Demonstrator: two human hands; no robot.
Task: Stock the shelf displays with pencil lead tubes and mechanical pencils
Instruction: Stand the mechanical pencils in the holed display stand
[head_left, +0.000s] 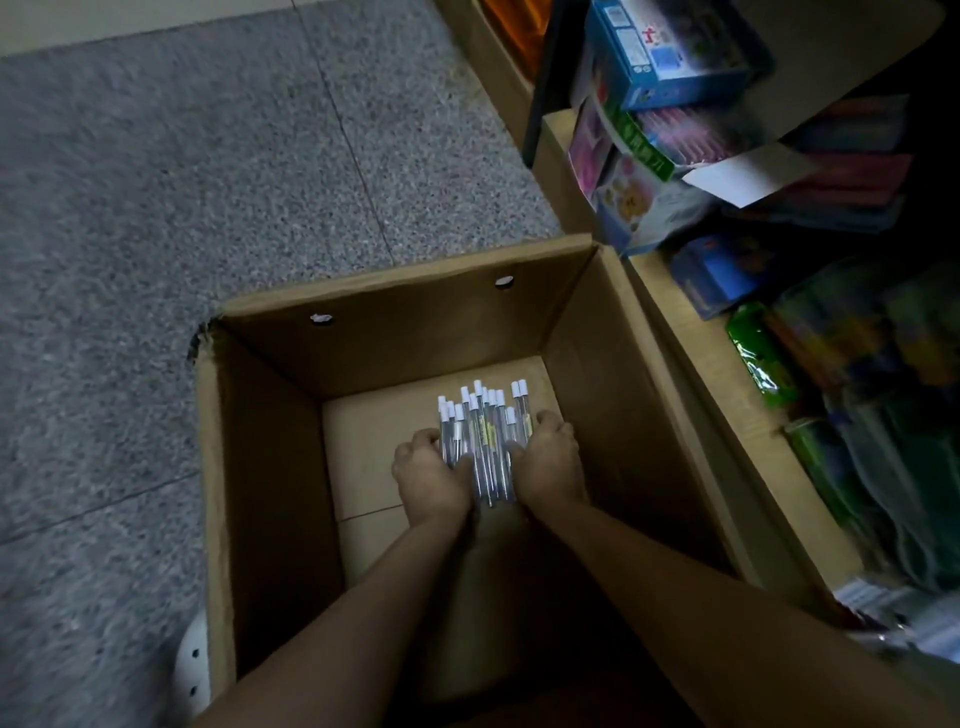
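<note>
Prob. shop: shelves (691, 332) w/ boxed goods (670, 57)

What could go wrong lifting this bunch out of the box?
1. The lead tubes are held only as a loose bundle between the left hand and right hand; their capped ends sit uneven, so inner ones may slip out of the grip.
2. The bundle is low inside the cardboard box, whose tall walls could catch protruding tubes on the way up.
3. The shelf at right is already crowded with packages, so nearby stock may get knocked.
</note>
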